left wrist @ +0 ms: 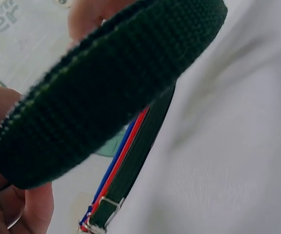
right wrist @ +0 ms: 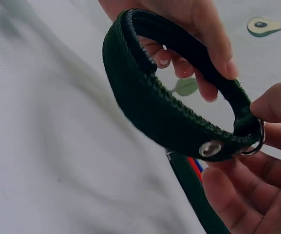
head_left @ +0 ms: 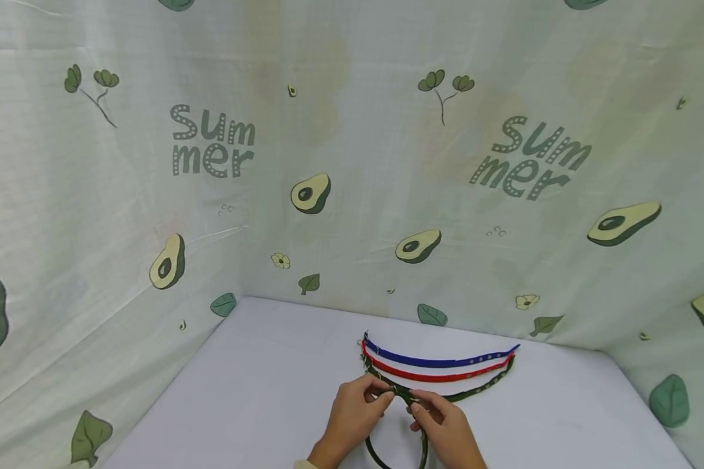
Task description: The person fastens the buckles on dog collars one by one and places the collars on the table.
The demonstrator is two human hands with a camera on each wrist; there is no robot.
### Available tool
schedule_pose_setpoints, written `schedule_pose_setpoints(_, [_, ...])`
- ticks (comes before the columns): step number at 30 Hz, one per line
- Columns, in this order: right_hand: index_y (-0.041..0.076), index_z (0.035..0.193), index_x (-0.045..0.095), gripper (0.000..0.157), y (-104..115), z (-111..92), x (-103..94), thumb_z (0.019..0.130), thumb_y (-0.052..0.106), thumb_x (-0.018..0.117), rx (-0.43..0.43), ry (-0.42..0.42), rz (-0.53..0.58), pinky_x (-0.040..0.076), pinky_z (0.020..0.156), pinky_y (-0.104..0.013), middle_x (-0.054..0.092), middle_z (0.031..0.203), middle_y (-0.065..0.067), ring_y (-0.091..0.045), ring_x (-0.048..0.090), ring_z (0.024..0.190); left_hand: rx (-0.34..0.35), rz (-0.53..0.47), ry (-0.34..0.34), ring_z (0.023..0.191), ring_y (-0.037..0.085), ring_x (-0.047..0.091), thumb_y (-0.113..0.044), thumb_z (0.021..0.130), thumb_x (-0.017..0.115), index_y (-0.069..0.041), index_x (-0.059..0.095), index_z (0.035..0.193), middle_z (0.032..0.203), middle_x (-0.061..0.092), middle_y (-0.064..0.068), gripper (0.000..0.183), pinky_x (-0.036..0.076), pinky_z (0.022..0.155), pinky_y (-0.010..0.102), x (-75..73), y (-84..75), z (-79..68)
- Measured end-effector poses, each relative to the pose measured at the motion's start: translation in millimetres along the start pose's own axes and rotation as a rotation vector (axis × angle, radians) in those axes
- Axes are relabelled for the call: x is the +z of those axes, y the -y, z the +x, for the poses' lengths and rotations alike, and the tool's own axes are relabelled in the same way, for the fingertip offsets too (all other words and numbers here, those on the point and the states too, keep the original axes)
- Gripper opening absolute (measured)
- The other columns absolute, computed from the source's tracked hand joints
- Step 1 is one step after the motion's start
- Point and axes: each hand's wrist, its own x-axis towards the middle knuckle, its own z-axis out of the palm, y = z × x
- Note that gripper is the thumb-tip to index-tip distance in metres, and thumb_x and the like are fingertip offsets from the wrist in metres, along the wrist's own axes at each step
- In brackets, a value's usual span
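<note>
Between both hands is a dark green webbing collar [head_left: 425, 449] bent into a loop, with a metal eyelet [right wrist: 211, 148] and a ring [right wrist: 259, 141] showing in the right wrist view. My left hand [head_left: 356, 410] pinches its band between thumb and fingers at the upper left of the loop. On the other side, my right hand [head_left: 442, 423] grips it close to the ring. The left wrist view has the band [left wrist: 106, 92] near the lens, covering part of the hands.
Beyond the hands, a blue collar [head_left: 428, 362], a red collar [head_left: 428, 376] and another green collar [head_left: 466, 395] lie side by side on the white table [head_left: 258, 391]. Their metal buckles [left wrist: 108, 207] are at the left ends. A printed cloth [head_left: 364, 130] hangs behind.
</note>
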Motion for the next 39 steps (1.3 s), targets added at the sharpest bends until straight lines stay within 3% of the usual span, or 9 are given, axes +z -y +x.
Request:
schedule_pose_setpoints(8, [-0.004, 0.131, 0.06, 0.049, -5.5, 1.4, 3.2, 0.096, 0.029, 0.068, 0.007, 0.087, -0.053, 0.054, 0.058, -0.031, 0.068, 0.092, -0.008, -0.02, 0.067, 0.071, -0.016, -0.013, -0.033, 0.056, 0.003, 0.062, -0.023, 0.086, 0.079, -0.018, 0.075, 0.089, 0.075, 0.068, -0.015, 0.007, 0.049, 0.053, 0.023, -11.3, 12.1, 2.2])
schedule_pose_setpoints(14, [-0.011, 0.126, 0.06, 0.045, -8.1, 2.1, 4.7, 0.093, 0.018, 0.067, -0.023, 0.192, -0.079, 0.051, 0.056, -0.029, 0.068, 0.082, -0.003, -0.017, 0.061, 0.064, -0.012, 0.037, -0.055, 0.057, 0.002, 0.056, -0.029, 0.086, 0.08, -0.02, 0.074, 0.089, 0.072, 0.065, -0.015, 0.011, 0.045, 0.051, 0.023, -21.1, 18.1, 6.6])
schedule_pose_setpoints(24, [-0.012, 0.128, 0.057, 0.048, -9.5, 0.1, 22.3, 0.092, 0.016, 0.069, 0.037, 0.291, 0.056, 0.051, 0.051, -0.032, 0.07, 0.079, -0.006, -0.019, 0.061, 0.057, -0.05, 0.036, 0.053, 0.058, 0.008, 0.061, -0.029, 0.088, 0.077, -0.019, 0.073, 0.093, 0.077, 0.066, -0.01, 0.013, 0.048, 0.051, 0.026, -44.5, 32.3, 10.1])
schedule_pose_setpoints(33, [-0.008, 0.125, 0.06, 0.04, -2.5, 7.2, 37.3, 0.092, 0.014, 0.07, 0.013, 0.32, 0.034, 0.051, 0.051, -0.033, 0.067, 0.074, -0.004, -0.017, 0.061, 0.055, -0.101, 0.093, 0.131, 0.064, 0.01, 0.063, -0.022, 0.09, 0.074, -0.014, 0.071, 0.098, 0.08, 0.066, -0.007, 0.012, 0.05, 0.055, 0.027, -61.1, 45.5, 12.4])
schedule_pose_setpoints(39, [-0.007, 0.122, 0.061, 0.036, 1.5, 13.7, 49.1, 0.092, 0.01, 0.069, 0.003, 0.331, 0.027, 0.051, 0.05, -0.032, 0.067, 0.073, -0.005, -0.017, 0.061, 0.056, -0.099, 0.142, 0.144, 0.069, 0.011, 0.061, -0.022, 0.089, 0.076, -0.011, 0.071, 0.101, 0.084, 0.067, -0.004, 0.017, 0.05, 0.057, 0.028, -73.7, 46.4, 13.4])
